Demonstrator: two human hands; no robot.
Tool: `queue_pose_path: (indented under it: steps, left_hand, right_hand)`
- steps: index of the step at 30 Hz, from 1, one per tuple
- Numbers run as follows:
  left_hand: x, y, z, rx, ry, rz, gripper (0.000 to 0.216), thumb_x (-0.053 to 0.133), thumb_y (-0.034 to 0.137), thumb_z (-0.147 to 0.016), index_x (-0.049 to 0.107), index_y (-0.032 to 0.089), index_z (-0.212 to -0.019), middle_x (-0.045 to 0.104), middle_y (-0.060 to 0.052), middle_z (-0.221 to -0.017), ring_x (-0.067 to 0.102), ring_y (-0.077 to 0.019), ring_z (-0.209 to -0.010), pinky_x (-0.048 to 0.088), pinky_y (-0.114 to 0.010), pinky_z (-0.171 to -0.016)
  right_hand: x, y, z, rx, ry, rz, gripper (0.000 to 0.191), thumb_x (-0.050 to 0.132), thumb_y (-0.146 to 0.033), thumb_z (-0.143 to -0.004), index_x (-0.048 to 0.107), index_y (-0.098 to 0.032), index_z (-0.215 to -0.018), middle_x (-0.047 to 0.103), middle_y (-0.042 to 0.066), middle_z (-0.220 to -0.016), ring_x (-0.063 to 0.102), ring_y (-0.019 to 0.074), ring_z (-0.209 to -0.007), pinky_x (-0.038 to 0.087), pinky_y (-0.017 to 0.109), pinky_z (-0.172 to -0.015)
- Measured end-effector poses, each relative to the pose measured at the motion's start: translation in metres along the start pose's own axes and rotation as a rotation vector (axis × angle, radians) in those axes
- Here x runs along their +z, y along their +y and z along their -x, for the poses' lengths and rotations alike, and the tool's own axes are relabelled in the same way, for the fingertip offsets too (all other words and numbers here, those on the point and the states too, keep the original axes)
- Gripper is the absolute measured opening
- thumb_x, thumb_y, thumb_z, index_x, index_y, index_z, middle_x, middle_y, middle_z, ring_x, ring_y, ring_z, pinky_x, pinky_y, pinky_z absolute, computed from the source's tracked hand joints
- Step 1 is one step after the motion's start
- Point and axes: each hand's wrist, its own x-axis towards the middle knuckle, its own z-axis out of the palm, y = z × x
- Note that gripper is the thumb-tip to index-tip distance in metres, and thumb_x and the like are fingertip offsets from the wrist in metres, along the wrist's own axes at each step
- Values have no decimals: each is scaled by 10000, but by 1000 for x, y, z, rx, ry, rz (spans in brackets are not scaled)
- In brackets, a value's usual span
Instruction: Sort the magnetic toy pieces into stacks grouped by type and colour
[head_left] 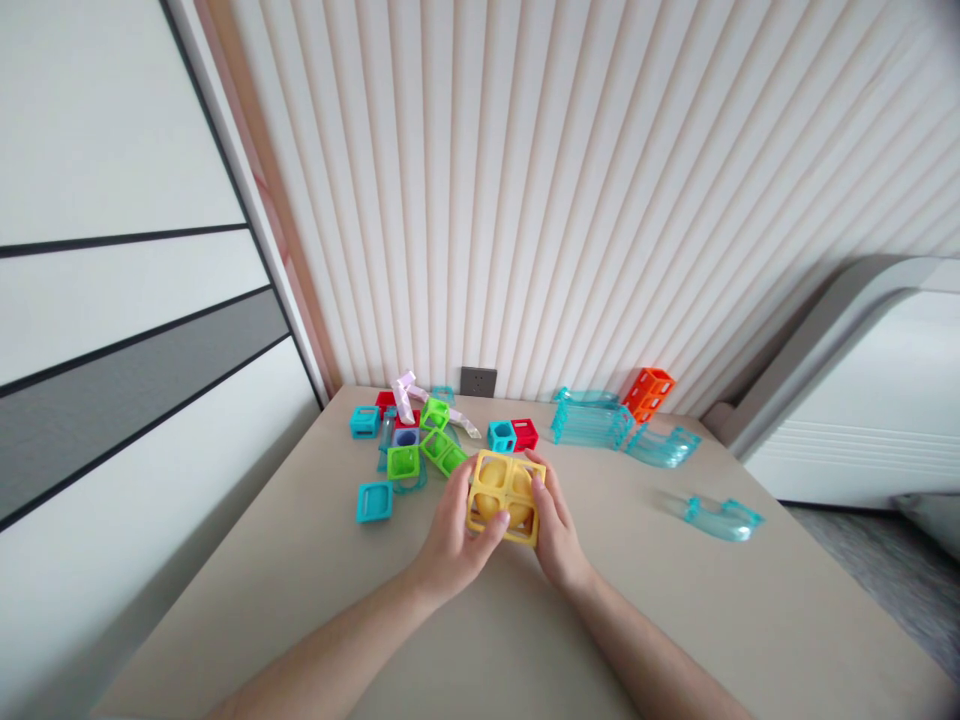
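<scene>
Between my two hands is a yellow toy block (507, 492), square, with a raised cross frame and rounded hollows in its four-part face. My left hand (459, 535) grips its left side, the thumb lying across the lower edge. On the opposite side my right hand (556, 525) is closed round the block, with fingers behind it. The block is held above the table, tilted toward me. Its underside and the fingertips behind it are hidden. Just beyond it sit a blue cube block (501, 436) and a red cube block (525, 434), side by side.
Left on the table (300, 600) lie green blocks (403, 462), a blue square piece (374, 502) and a pale purple track (405, 396). Toward the right are clear teal track pieces (592, 424), an upright orange block tower (649, 394) and a lone teal curved piece (724, 519). A ribbed wall (510, 200) stands behind.
</scene>
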Motion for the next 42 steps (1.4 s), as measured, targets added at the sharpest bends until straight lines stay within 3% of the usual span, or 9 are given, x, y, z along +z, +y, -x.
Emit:
queue_pose_path:
  steps: [5,9,14,18,23,30,42]
  left_hand:
    - [4,0,-5,-245,11,404,732,634,421,-892,218,277,-1477,549,-121,-1382,624,-275,-1174,555,-414,-936]
    - [4,-4,-10,-312,6,461,598,665,443,-865,421,227,-1367,620,-105,-1316,606,-284,-1208,523,-416,-990]
    - [6,-7,-9,-226,68,389,602,686,400,-857,428,227,-1372,599,-110,-1351,576,-286,-1250,490,-403,-1033]
    - [6,-6,-8,-206,33,360,606,666,407,-873,396,225,-1384,586,-120,-1366,573,-276,-1257,500,-377,-1021]
    - [5,-4,-10,-178,37,322,632,655,430,-868,367,216,-1388,583,-129,-1371,572,-281,-1262,504,-394,-1022]
    - [3,-3,-9,-118,27,343,582,695,393,-852,367,244,-1309,651,-95,-1236,672,-250,-1098,562,-391,-925]
    - [10,-8,-9,-22,33,301,632,731,453,-806,387,222,-1284,638,-113,-1207,677,-277,-1074,573,-392,-890]
  right_hand:
    - [-2,0,-3,-35,-13,58,608,500,-602,-918,440,-280,-1429,632,66,-1316,636,273,-1144,532,414,-952]
    - [1,2,-3,-49,-19,104,639,525,-609,-906,455,-281,-1450,604,62,-1363,593,269,-1216,474,425,-1039]
    - [9,15,-3,-111,36,166,618,479,-576,-947,403,-274,-1481,584,65,-1375,562,237,-1246,433,407,-1079]
    - [16,24,-4,-222,114,218,593,484,-528,-964,382,-256,-1481,640,74,-1272,632,219,-1103,498,365,-991]
    - [16,19,-1,-246,130,326,593,464,-508,-978,341,-235,-1490,689,76,-1143,651,228,-1031,532,359,-911]
    - [10,17,7,-378,8,444,527,298,-509,-1024,338,-257,-1486,569,82,-1365,544,245,-1239,388,432,-1093]
    - [13,30,6,-445,157,449,513,279,-525,-1021,402,-237,-1426,597,117,-1264,584,260,-1150,459,454,-1002]
